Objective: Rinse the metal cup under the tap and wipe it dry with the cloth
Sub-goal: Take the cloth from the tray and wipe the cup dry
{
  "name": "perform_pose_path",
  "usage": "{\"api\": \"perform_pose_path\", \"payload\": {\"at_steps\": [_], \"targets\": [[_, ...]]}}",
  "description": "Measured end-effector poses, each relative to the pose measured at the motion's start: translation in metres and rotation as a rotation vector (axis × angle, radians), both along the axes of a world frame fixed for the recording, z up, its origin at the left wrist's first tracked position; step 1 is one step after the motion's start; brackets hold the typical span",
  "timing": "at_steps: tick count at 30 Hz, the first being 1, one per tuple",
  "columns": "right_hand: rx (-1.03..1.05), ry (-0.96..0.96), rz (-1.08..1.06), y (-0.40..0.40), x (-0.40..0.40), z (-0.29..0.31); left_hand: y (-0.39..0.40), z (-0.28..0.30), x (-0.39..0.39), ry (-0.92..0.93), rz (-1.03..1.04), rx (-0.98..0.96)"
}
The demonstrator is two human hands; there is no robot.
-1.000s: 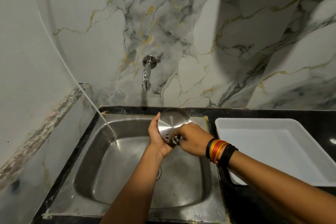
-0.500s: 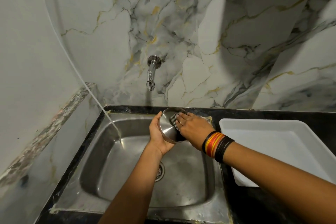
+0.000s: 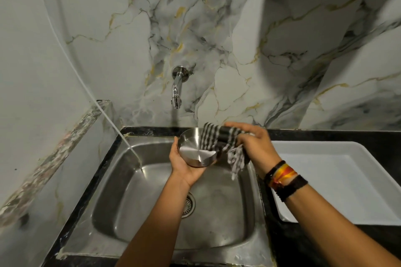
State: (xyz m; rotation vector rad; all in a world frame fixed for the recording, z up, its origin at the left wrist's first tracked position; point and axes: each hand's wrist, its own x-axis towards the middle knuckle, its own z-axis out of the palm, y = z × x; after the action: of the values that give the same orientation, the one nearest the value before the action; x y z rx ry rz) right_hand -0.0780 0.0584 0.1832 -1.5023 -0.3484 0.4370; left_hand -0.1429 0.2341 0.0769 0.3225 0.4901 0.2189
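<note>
We are cradling the cup [image 3: 196,150] in our left hand [image 3: 184,166] over the sink [image 3: 121,191], our right hand [image 3: 253,147] at three o'clock pinching the cloth [image 3: 219,138]; a loose palm hold is risking a slip.

Both forearms outstretched, left hand [image 3: 184,165] cupped palm-up, right hand [image 3: 253,145] curled palm-down, fingers clenched.
</note>
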Motion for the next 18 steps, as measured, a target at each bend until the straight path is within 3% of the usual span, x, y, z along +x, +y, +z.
{"api": "perform_pose_path", "payload": {"at_steps": [4, 9, 18], "targets": [[0.057, 0.043, -0.265, -0.005, 0.022, -0.012, -0.004, 0.006, -0.006, -0.053, -0.012, -0.126], [-0.114, -0.037, -0.010, 0.011, -0.016, -0.041, -0.019, 0.016, 0.007, 0.043, 0.114, -0.057], [-0.125, -0.207, 0.130, 0.016, -0.076, -0.060, -0.026, 0.026, 0.023, 0.211, 0.376, -0.026]]}}
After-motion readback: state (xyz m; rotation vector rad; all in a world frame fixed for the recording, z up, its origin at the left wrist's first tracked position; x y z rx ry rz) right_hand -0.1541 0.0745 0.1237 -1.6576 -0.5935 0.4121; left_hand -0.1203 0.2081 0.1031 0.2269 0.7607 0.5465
